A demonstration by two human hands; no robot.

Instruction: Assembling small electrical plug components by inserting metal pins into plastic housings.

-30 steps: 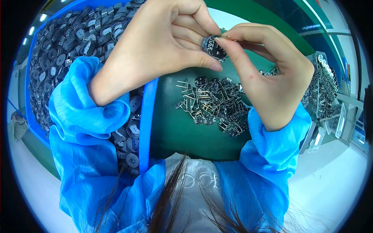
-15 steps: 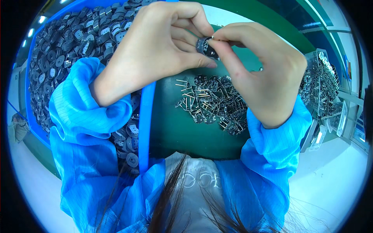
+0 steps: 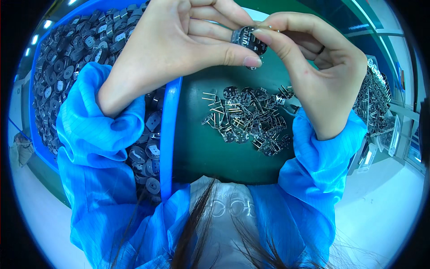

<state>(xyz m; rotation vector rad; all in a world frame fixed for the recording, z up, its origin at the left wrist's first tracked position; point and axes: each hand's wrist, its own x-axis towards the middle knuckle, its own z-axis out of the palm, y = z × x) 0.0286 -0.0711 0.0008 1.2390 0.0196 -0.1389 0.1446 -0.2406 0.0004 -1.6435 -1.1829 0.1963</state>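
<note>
— Saw what in the head view, starting with the left hand [image 3: 179,51]?
— Saw a half-curled grip, thumb set against bent fingers, closed around a round part [image 3: 251,41], grey at the rim and faced with a black circuit board.
— And made what of the right hand [image 3: 329,74]?
— Found thumb and forefinger pinched on the same part at its right far edge, beside thin metal pins; could not tell whether pinching pin or board.
— Placed that part where?
— Placed it at the far side, raised over the green table [image 3: 210,163], between both hands and beyond a loose heap of pinned black boards [image 3: 246,117].
— Noticed what on the left?
— Noted a blue bin [image 3: 167,148], stretching from near to far, heaped with round grey and black pieces [image 3: 65,78].
— And on the right?
— Spotted small dark pieces [image 3: 375,105] massed near clear plastic trays [image 3: 396,139], just past the right sleeve [image 3: 320,154]; could not tell much detail.
</note>
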